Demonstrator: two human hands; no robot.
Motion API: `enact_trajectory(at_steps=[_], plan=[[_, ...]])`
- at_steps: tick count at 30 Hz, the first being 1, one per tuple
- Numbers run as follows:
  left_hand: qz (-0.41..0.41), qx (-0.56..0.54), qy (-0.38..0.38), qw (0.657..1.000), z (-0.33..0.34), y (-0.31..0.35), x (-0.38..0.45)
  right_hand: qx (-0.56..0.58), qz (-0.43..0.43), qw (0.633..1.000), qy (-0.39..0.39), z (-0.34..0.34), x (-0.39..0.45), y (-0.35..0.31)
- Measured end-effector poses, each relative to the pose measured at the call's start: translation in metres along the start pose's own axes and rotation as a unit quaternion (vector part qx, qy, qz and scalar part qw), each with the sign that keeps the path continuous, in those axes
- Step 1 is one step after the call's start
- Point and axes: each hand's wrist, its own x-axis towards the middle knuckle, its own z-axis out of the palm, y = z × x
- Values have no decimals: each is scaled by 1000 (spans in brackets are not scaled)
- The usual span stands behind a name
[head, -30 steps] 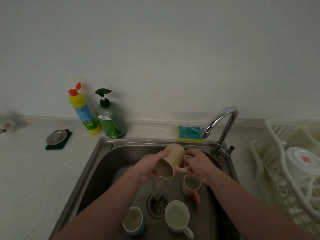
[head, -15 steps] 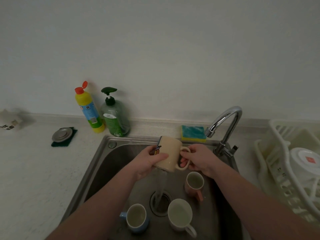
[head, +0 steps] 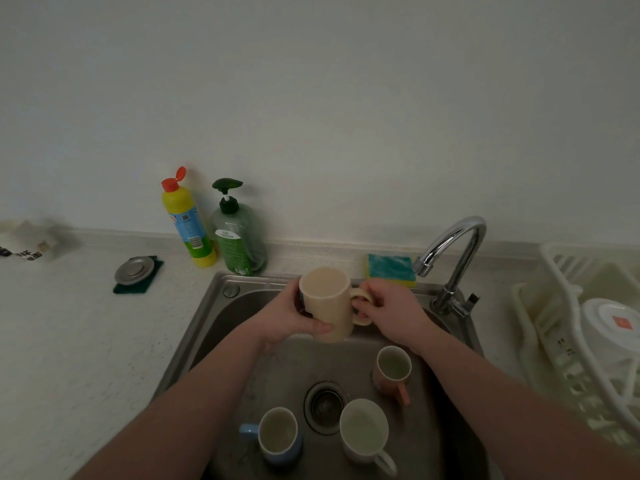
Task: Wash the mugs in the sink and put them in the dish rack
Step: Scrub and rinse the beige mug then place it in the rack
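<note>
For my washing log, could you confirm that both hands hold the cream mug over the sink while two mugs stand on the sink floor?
Not quite: the head view shows three mugs on the sink floor, the pink mug, the blue mug and the white mug. The rest holds: the left hand grips the cream mug body and the right hand its handle.

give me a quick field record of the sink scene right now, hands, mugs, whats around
held mug: cream mug, upright, above the sink
left hand: left hand grips the mug's body
right hand: right hand holds the handle
mugs in sink: blue mug, white mug, pink mug, all upright
faucet: faucet, no water seen running
sink edge: sponge
counter left: yellow bottle, green pump bottle, sink plug
right: dish rack holding a white bowl
</note>
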Motion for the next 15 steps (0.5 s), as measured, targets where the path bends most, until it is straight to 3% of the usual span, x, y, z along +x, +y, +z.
enact_trajectory(at_steps=[15], plan=[[61,151,50,985,-2,-16,-5,-65,-28,997,-20,3,-14,-6]])
